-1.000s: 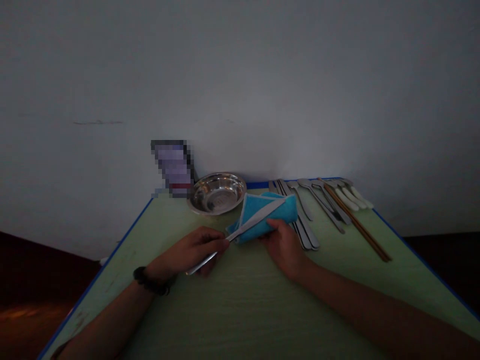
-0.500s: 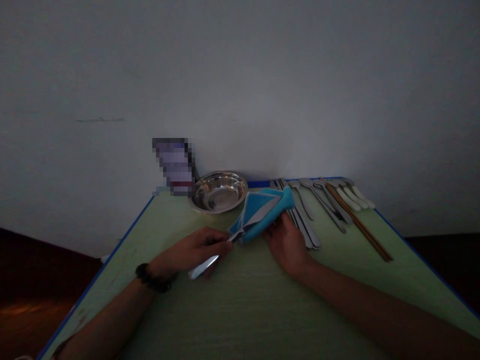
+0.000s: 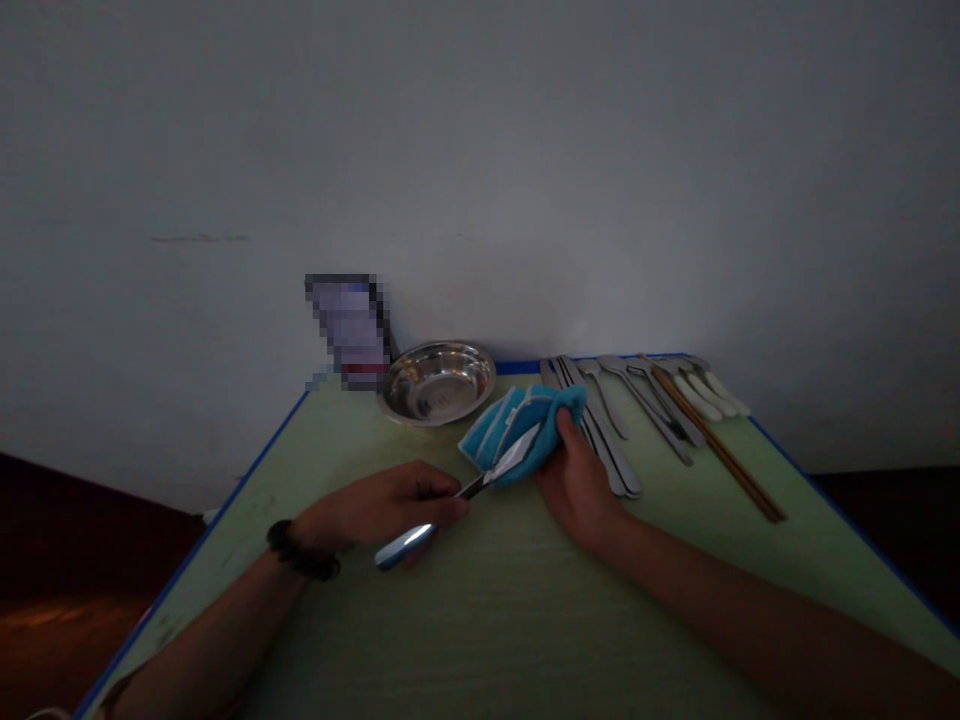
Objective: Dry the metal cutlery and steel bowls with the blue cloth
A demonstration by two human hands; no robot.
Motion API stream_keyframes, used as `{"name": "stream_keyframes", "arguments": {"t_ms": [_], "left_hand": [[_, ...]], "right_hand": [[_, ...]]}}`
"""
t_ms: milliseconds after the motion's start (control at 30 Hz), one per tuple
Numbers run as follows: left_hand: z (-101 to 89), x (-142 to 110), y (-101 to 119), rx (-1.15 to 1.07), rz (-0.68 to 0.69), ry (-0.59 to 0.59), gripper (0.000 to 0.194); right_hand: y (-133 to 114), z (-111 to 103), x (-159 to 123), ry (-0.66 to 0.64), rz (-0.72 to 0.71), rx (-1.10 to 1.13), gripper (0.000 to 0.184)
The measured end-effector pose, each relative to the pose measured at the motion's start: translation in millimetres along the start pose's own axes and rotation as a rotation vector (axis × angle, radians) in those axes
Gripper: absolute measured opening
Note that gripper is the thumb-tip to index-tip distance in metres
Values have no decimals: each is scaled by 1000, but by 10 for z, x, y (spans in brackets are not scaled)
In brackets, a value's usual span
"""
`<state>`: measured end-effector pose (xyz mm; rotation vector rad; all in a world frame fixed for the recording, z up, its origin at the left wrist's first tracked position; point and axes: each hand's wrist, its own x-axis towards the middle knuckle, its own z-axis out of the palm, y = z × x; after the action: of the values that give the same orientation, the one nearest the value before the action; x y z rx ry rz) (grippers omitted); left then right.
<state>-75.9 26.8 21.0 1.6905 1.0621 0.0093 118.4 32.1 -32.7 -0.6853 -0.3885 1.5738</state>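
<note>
A shiny metal table knife (image 3: 409, 545) slants up to the right over the table, its handle pinched in my left hand (image 3: 390, 505). The blade's far end lies inside a folded blue cloth (image 3: 499, 430) with pale edging, so the tip is hidden. My right hand (image 3: 577, 480) is closed round the right end of this cloth, thumb on top, with the blade between the folds. A dark beaded bracelet circles my left wrist.
Behind the cloth stands a round steel bowl (image 3: 439, 385), with a blurred-out phone-like screen (image 3: 349, 330) beside it against the wall. To the right lie several knives and forks (image 3: 619, 465), spoons (image 3: 652, 420), wooden chopsticks (image 3: 727, 455) and white-handled utensils (image 3: 697, 395) on the green table (image 3: 480, 620).
My right thumb has come over the top of the cloth, folding it across the blade's end. The knife handle has dropped slightly, and less of the blade shows.
</note>
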Motion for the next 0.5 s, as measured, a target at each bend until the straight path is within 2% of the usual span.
{"name": "stream_keyframes", "arguments": {"t_ms": [200,500], "left_hand": [[50,0,-17,-23,-31,55,37],[175,70,-22,-39,55,147,42]], "right_hand": [[11,-108,62,-8,1,-162,28],[-18,-58,28,-52,38,-195,27]]}}
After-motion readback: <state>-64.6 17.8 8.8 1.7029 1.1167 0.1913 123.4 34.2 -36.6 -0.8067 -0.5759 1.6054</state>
